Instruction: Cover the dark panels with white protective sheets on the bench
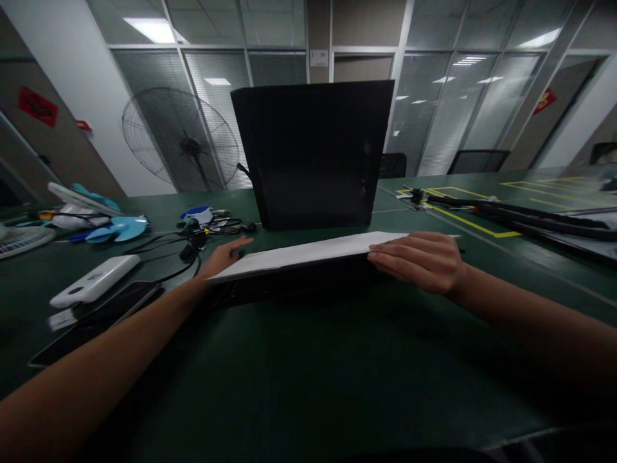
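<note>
A thin, flat white sheet or board [308,252] is tilted above the green table, seen nearly edge-on. My right hand [419,260] is closed on its right part, fingers together along the near edge. At the left end is my left hand [222,256], with a finger or thumb stretched out past the edge and the other fingers hidden; it seems to support that side. The dark area under the sheet is too dim to make out. Just behind it stands a large black panel [318,154], upright on the table.
Left of my forearm lie a white oblong device [95,281], a dark phone-like slab [91,325] and tangled cables [195,244]. Light blue fan-like blades [123,228] lie further left. Black cable bundles [544,215] and yellow tape outlines [506,233] are on the right. A large fan [186,145] stands behind.
</note>
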The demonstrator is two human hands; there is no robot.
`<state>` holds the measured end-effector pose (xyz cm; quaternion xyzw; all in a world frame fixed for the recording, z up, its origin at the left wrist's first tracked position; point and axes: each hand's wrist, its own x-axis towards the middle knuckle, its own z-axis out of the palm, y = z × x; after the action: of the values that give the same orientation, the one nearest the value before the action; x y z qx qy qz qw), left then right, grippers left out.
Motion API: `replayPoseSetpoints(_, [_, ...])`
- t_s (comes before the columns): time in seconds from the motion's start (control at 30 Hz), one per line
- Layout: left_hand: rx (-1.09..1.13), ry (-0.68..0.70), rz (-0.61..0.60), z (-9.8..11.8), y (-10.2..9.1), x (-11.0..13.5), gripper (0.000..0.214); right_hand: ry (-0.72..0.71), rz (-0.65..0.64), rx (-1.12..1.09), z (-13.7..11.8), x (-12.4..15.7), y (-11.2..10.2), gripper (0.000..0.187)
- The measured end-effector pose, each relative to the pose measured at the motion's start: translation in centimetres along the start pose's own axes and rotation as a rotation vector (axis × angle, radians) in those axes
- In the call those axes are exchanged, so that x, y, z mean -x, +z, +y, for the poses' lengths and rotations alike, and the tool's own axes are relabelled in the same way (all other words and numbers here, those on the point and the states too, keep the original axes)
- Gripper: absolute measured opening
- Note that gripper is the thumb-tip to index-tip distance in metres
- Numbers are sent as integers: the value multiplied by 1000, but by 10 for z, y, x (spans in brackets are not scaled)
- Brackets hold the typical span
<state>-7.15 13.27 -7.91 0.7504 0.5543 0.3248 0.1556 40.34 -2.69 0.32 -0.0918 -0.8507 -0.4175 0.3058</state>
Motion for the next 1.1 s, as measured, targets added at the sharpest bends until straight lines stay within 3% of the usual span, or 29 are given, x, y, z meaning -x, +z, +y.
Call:
replayPoseSetpoints(0.13, [-21, 243, -139, 14, -3, 7, 66, 53, 28, 20, 8, 2, -5, 39])
replayPoseSetpoints(0.23, [-29, 336, -202, 25, -2, 13, 61, 91, 21, 24, 9, 5, -5, 40])
replayPoseSetpoints(0.47, [-37, 61, -309, 42, -3, 26, 70, 210, -2, -46, 6, 16, 8, 31])
replayPoseSetpoints(0.67, [1, 213, -309, 33, -3, 26, 62, 266, 7, -34, 1, 15, 15, 24])
replayPoseSetpoints(0.8, [-24, 203, -312, 27, -4, 23, 67, 311, -36, 15, 0, 5, 12, 13])
replayPoseSetpoints(0.93, [-134, 162, -181, 25, -6, 22, 65, 374, -95, 33, 2, -16, -4, 10])
replayPoseSetpoints(1.1, [-266, 48, -145, 18, -6, 25, 60, 584, -198, 99, 13, -43, -51, 24])
